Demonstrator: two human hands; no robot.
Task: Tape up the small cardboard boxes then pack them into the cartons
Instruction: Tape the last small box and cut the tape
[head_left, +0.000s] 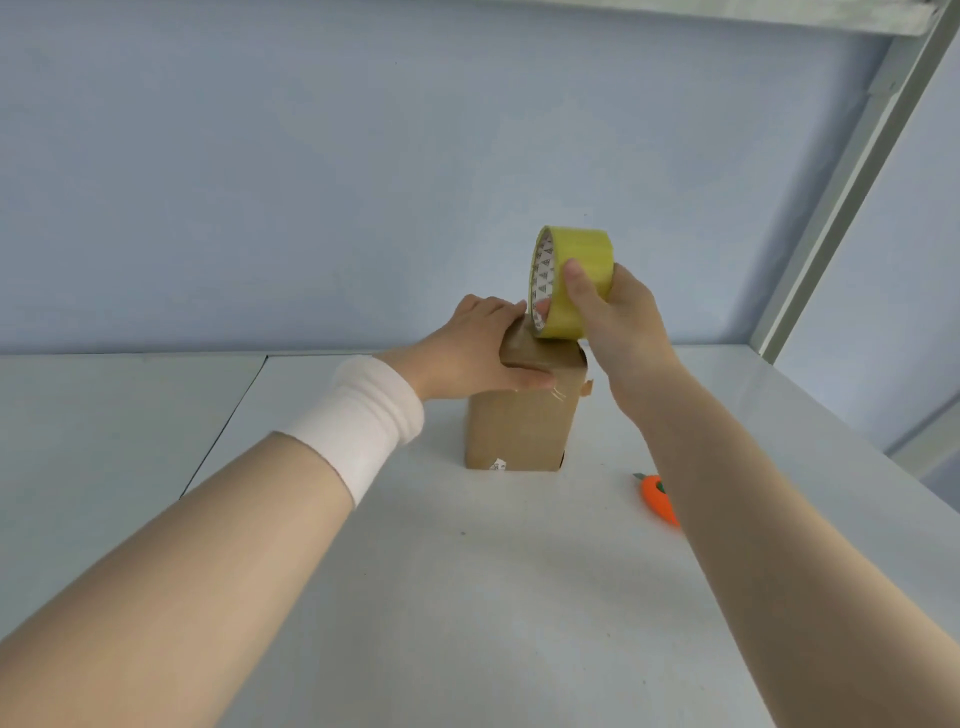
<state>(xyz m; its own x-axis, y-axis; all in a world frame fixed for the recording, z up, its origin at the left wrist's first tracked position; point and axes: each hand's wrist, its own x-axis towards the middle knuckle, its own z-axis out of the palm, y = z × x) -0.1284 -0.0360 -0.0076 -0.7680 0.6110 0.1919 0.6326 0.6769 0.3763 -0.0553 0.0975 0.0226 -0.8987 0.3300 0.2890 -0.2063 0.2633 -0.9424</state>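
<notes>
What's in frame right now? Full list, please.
Small brown cardboard box: one, brown, upright mid-table, clear tape at its top front edge.
Yellow roll of packing tape: one, yellow, held just above the box's top.
Orange plastic box cutter: one, orange, on the table right of the box, partly behind the right forearm.
White table: one, white, under everything.
Pale blue wall: one, blue, behind the table.
Grey metal shelf frame: one, grey, upper right.
White wristband: one, white, on the left forearm.
Left hand: one, presses on the box top, thumb on its front face.
Right hand: one, holds the tape roll.
</notes>
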